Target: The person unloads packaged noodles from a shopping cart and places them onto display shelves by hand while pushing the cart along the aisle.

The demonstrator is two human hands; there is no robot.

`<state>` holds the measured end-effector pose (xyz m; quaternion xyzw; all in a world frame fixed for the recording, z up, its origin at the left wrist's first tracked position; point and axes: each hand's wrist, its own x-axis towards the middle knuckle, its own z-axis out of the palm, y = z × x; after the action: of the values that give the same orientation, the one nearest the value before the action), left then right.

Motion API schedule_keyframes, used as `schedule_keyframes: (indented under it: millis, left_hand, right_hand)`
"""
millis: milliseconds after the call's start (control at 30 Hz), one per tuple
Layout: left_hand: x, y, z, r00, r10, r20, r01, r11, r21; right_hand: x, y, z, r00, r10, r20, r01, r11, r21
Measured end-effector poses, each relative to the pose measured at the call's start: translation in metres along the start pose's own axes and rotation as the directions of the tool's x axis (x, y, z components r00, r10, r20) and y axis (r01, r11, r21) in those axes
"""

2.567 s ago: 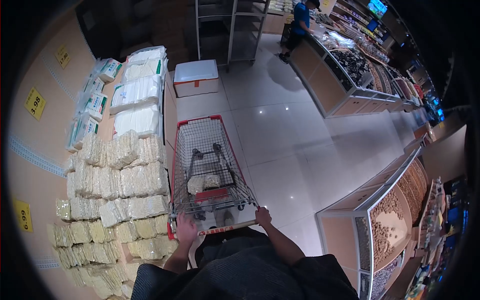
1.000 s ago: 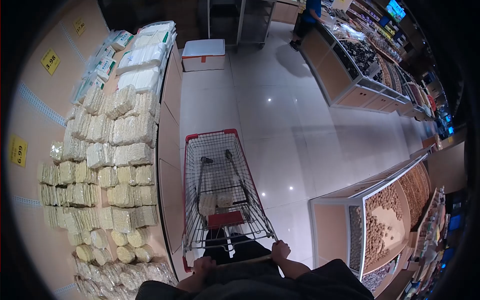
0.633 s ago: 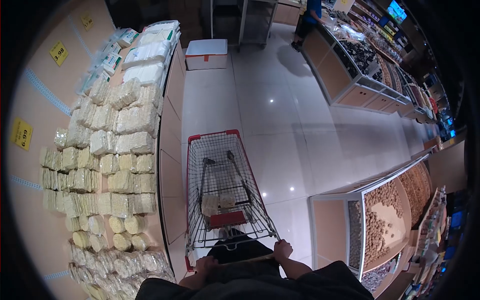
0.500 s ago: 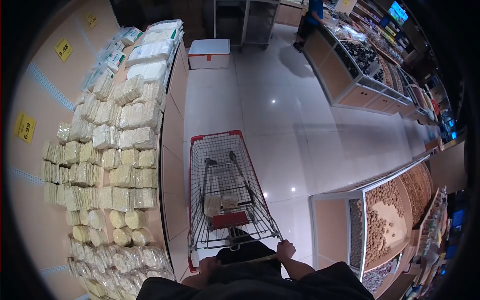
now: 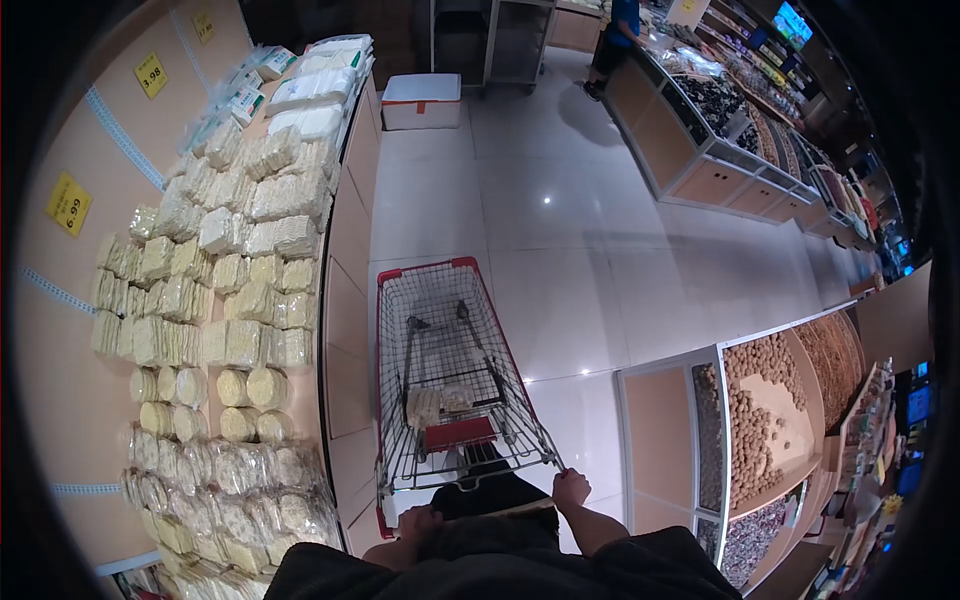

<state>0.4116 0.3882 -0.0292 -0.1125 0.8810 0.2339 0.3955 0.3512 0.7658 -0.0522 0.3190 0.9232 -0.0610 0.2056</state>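
Observation:
A wire shopping cart (image 5: pixel 500 365) with red trim stands in front of me. My right hand (image 5: pixel 571 487) is closed around the right end of its handle. At the left end, my left hand (image 5: pixel 420 522) is closed on the handle too, partly hidden by its angle and my dark sleeve. Inside the cart, pale noodle packs (image 5: pixel 440 402) lie near the red panel (image 5: pixel 459 433).
On the left, a long display counter (image 5: pixel 347 345) carries stacked noodle packs (image 5: pixel 245 340) below yellow price tags (image 5: pixel 69 203). A white box (image 5: pixel 421 103) sits ahead. Nut bins (image 5: pixel 765 430) stand right; a person (image 5: pixel 612 50) is by the far-right counter.
The view has turned slightly; the left counter's goods and price tags sit higher and the tags farther right in the picture. Both hands stay on the cart handle.

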Motion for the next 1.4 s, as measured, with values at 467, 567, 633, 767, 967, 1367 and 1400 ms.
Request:
schedule_keyframes:
  millis: [467, 567, 633, 767, 967, 1367, 1400]
  left_hand:
    - [-0.059, -0.022, 0.086, 0.995, 0.002, -0.100, -0.004, 1.000, -0.011]
    - [-0.079, -0.023, 0.100, 0.994, -0.027, -0.109, 0.019, 0.997, -0.074]
    - [-0.088, -0.029, 0.117, 0.993, -0.032, -0.117, 0.019, 0.994, -0.110]
    - [-0.109, -0.031, 0.139, 0.994, -0.091, -0.056, 0.089, 0.995, -0.045]
    - [-0.146, -0.039, 0.190, 0.975, -0.103, -0.197, 0.077, 0.988, -0.133]
    - [-0.226, -0.047, 0.251, 0.963, -0.205, -0.172, 0.179, 0.971, -0.156]
    - [-0.233, -0.048, 0.252, 0.964, -0.199, -0.174, 0.173, 0.973, -0.154]
  right_hand:
    - [-0.048, 0.071, 0.025, 0.999, -0.021, 0.027, 0.021, 1.000, 0.009]
    - [-0.061, 0.091, 0.037, 0.999, -0.041, 0.005, 0.041, 0.999, -0.024]
    - [-0.069, 0.110, 0.050, 0.997, -0.075, -0.022, 0.074, 0.996, -0.041]
    - [-0.087, 0.136, 0.057, 0.990, -0.127, -0.063, 0.126, 0.992, -0.022]
    - [-0.110, 0.183, 0.083, 0.986, -0.145, -0.088, 0.142, 0.989, -0.039]
    - [-0.155, 0.265, 0.115, 0.966, -0.257, 0.001, 0.257, 0.966, 0.003]
    - [-0.161, 0.268, 0.117, 0.974, -0.225, 0.012, 0.224, 0.973, 0.049]
